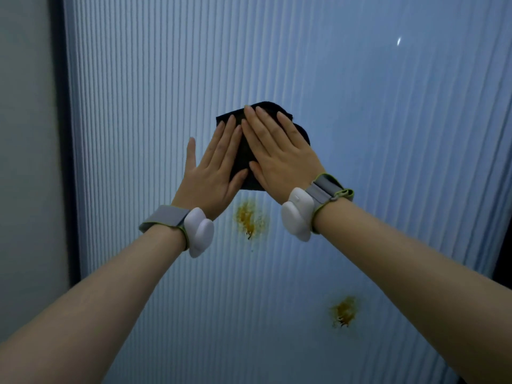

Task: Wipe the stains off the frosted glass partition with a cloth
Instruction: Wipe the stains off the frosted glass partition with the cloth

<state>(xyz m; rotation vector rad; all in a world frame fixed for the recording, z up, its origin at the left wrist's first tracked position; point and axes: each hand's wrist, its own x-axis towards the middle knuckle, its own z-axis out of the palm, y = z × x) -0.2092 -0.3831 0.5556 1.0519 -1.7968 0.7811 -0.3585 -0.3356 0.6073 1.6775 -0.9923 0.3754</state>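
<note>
A black cloth [245, 153] lies flat against the ribbed frosted glass partition [374, 134]. My left hand [213, 170] and my right hand [277, 153] both press on the cloth with fingers stretched out flat, side by side. An orange-yellow stain [250, 219] sits on the glass just below the cloth, between my wrists. A second orange stain [343, 311] is lower and to the right. Each wrist carries a white device on a grey strap.
A dark frame [65, 162] runs down the left edge of the glass, with a plain grey wall [25, 162] beyond it. A dark edge [504, 261] borders the partition at the right. A small bright glint [399, 41] shows near the top right.
</note>
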